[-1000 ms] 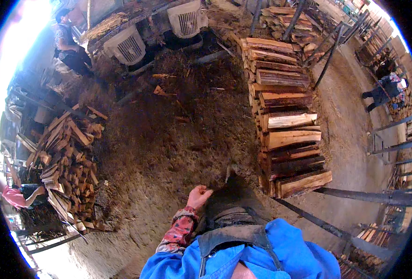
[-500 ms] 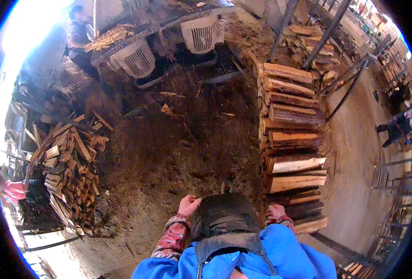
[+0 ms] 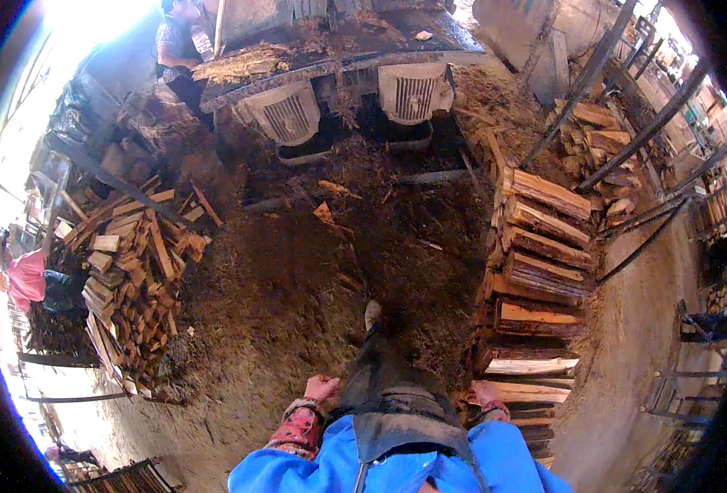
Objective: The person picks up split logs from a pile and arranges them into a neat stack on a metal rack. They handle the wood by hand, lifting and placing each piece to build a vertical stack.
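Observation:
My left hand (image 3: 322, 388) hangs at my left side over the dirt floor, its fingers curled in with nothing visible in them. On the other side, my right hand (image 3: 485, 393) is also curled, and no object shows in it. It is beside the long row of split wood slabs (image 3: 536, 366), bark on some and pale cut faces on others; whether it touches them I cannot tell. Between my hands hang a dark, dusty apron (image 3: 404, 403) and my leg, with one shoe (image 3: 372, 314) out in front.
Ahead stands a bark-littered machine table (image 3: 347, 51) with two vented, pale motor housings (image 3: 414, 92). A heap of split wood (image 3: 129, 300) lies left. Slanting metal poles (image 3: 659, 123) rise at the right. One person (image 3: 176, 41) is beside the table; another in pink (image 3: 27, 278) is far left.
I have moved forward: the table and motor housings are closer and the slab row slides back past my right side. One shoe now shows ahead. Both hands stay low, with fingers curled.

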